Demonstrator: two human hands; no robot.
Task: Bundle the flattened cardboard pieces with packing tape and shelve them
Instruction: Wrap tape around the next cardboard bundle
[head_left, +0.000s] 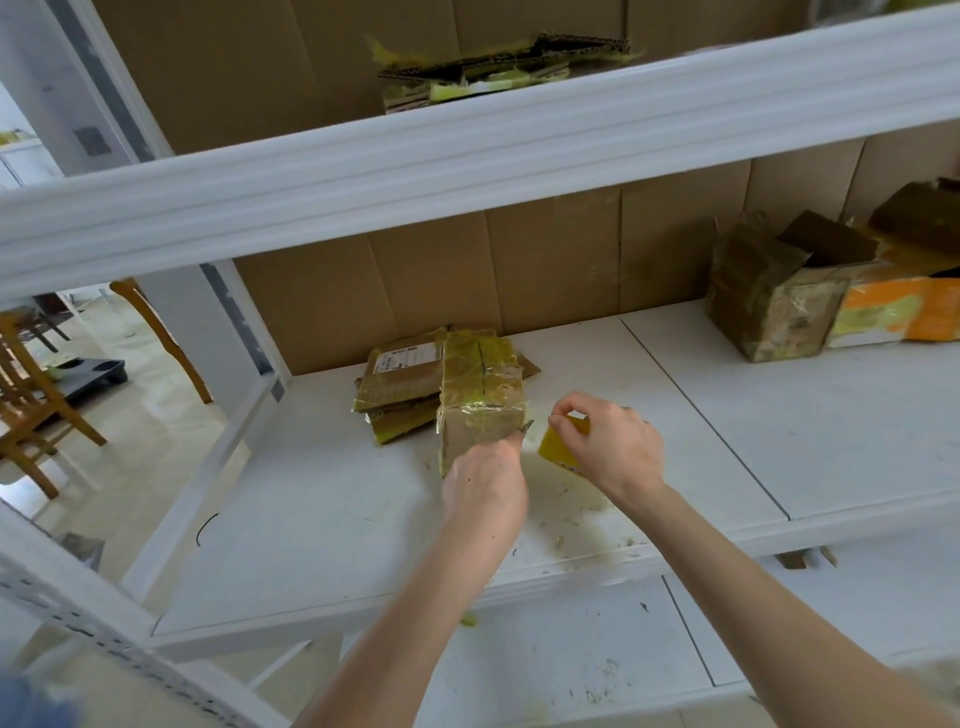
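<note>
Steadies cardboard bundle on middle shelf with left hand, finger grip hidden; grips yellow tape roll in right hand just beside. Looks mostly wrapped; probably leaves severing tape and shelving.

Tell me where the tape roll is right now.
In the head view, just right of centre, the yellow tape roll is pinched in the right hand over the middle shelf, just right of the taped bundle.
</note>
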